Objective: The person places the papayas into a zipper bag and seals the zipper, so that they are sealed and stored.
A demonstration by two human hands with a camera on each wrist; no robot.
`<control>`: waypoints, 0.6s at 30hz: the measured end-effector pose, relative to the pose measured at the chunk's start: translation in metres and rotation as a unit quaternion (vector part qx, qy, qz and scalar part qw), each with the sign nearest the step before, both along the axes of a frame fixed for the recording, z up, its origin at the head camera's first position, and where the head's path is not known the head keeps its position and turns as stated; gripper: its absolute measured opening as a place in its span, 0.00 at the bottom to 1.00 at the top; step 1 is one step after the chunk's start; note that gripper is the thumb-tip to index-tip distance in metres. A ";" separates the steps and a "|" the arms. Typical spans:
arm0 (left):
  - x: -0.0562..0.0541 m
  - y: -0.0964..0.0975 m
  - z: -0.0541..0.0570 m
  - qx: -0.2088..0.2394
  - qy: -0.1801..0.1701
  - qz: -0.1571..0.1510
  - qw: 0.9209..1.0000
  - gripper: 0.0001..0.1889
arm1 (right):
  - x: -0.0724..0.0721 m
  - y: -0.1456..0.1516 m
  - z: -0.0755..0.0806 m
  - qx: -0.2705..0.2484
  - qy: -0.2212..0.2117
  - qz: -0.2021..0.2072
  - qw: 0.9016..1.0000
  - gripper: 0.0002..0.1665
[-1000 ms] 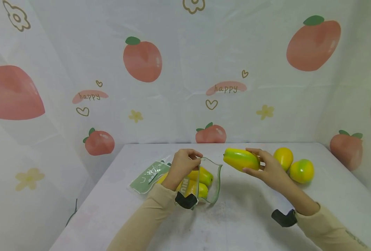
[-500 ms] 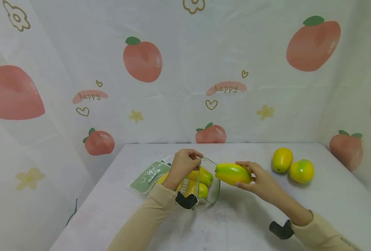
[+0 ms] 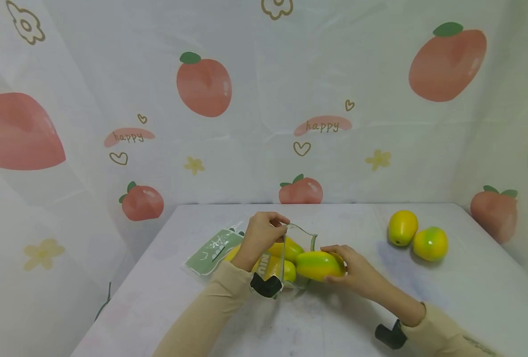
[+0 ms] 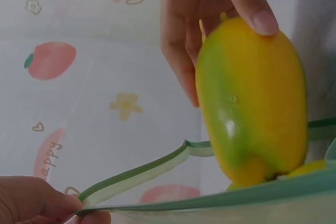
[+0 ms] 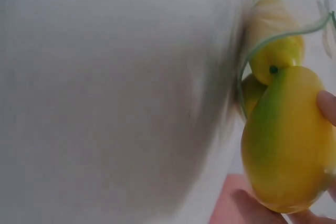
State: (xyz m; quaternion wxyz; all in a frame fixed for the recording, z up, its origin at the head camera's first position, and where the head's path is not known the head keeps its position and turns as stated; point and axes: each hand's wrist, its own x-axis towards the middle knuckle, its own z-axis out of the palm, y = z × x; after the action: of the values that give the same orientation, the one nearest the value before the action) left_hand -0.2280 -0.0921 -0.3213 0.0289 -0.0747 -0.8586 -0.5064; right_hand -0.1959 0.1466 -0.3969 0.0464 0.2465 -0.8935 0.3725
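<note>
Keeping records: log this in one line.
left hand: pinches clear green-edged plastic bag | right hand: holds yellow-green oval fruit at bag mouth

Behind my white table (image 3: 358, 225) I see a pale cloth bkgd (image 3: 255, 148) w/ printed red fruit (image 3: 204, 89), gold hearts (image 3: 301, 148) & "happy" labels (image 3: 322, 125) x2 above table's back edge. Another red fruit print (image 3: 494, 219) just R of table's back R corner; yellow flower print (image 3: 43, 254) & thin dark cord (image 3: 108, 298) L of table.
</note>
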 end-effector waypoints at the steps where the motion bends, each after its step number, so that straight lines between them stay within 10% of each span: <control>1: 0.000 0.000 0.000 -0.001 0.001 -0.001 1.000 0.09 | -0.001 -0.002 -0.002 0.005 0.003 0.000 1.000 0.35; 18: 0.000 0.005 0.001 -0.008 0.020 -0.007 1.000 0.09 | -0.010 -0.036 -0.009 -0.038 -0.062 -0.034 0.997 0.33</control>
State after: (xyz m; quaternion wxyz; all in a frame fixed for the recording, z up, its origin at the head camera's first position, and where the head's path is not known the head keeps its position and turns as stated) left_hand -0.2284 -0.0871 -0.3199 0.0421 -0.0912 -0.8613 -0.4981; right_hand -0.2061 0.1102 -0.4057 0.0127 0.1906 -0.8879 0.4185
